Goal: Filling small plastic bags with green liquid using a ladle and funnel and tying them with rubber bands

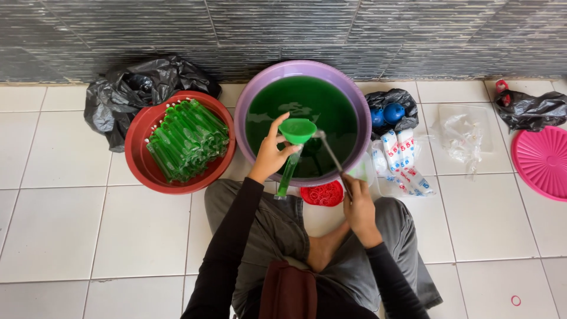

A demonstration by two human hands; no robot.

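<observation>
Head view, looking straight down at our lap: our left hand [269,155] is pinched around a green funnel [297,130], with a long narrow plastic bag [287,174] of green liquid hanging from its spout, held just over the near rim of the purple basin [260,88]. Our right hand [357,207] is closed around the handle of a ladle [331,153], whose far end reaches up to the funnel. The basin is full of green liquid and sits tight against the tiled wall [295,29]. Its left edge touches the red basin [139,159] stacked with filled green tubes [188,139]. A small red pile of rubber bands [322,194] sits between our knees, just under the purple rim. Right side is crowded with plastic packets [401,159] and a pink lid [542,160]. Open floor tiles [53,224] are mostly to our left.
</observation>
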